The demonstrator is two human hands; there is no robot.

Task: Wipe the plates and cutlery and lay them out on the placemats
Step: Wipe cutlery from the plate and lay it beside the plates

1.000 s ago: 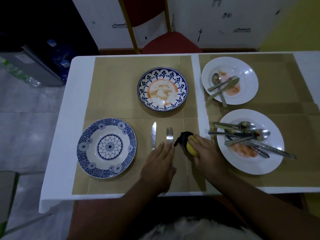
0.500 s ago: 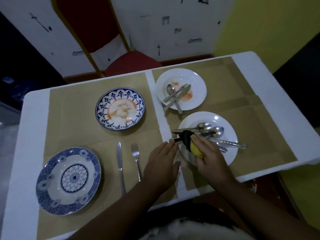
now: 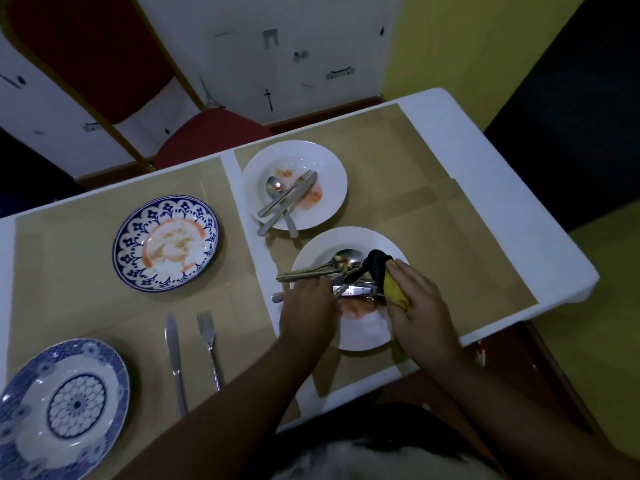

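Note:
My right hand grips a yellow and black cloth over the near white plate, which carries a red smear and a pile of cutlery. My left hand lies over the plate's left side with its fingers curled down on the cutlery handles; which piece it holds is hidden. A second white plate with a spoon, fork and knife lies farther back. A soiled blue-patterned plate is at centre left. A clean blue plate, a knife and a fork lie on the near left placemat.
Brown placemats cover a white table, whose right edge and near corner are close to my right arm. A red chair stands behind the far edge. A yellow wall is at the right.
Both hands moved right from the knife and fork to the near white plate. My left hand came down on the cutlery there; my right hand kept the cloth. The camera turned right.

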